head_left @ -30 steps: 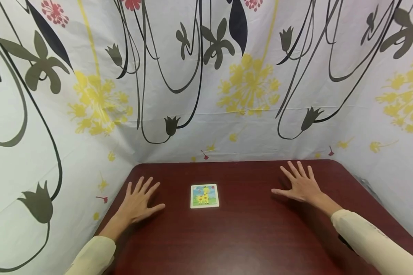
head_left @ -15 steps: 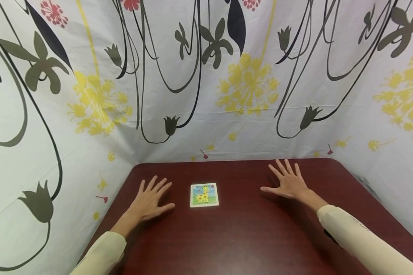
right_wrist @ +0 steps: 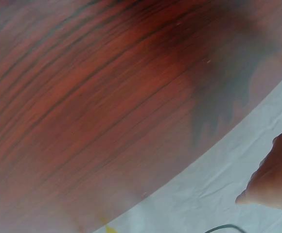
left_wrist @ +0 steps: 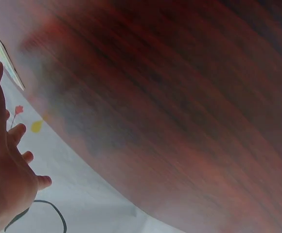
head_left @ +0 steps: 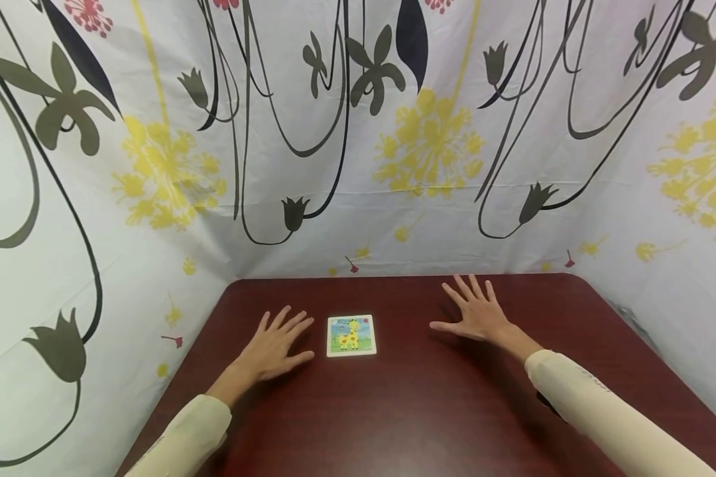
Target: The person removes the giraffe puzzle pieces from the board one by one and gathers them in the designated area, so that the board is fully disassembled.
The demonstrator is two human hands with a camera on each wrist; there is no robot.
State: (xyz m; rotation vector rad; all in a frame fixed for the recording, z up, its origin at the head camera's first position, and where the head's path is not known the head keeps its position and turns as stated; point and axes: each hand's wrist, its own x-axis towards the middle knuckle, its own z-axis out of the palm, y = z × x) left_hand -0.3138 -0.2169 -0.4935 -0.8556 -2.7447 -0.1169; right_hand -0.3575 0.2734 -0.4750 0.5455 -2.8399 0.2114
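A square giraffe picture puzzle (head_left: 351, 336) with a pale border lies flat on the dark red table (head_left: 358, 411). To its left, my left hand (head_left: 274, 348) is held above the tabletop with fingers spread, its thumb a short way from the puzzle. My right hand (head_left: 474, 313) hovers farther off on the right side, palm down and fingers apart. Neither hand touches anything. In the left wrist view, the left hand (left_wrist: 7, 150) shows at the left edge, near the puzzle's edge (left_wrist: 2, 56). Only part of the right hand (right_wrist: 274, 179) enters the right wrist view.
A white cloth (head_left: 334, 159) printed with flowers and stems hangs behind the table and along both sides. The far table edge meets the cloth. Both forearms wear pale cream sleeves (head_left: 185, 434).
Both hands have moved inward toward the puzzle, the left one to the right and the right one to the left. The puzzle has stayed in place on the table.
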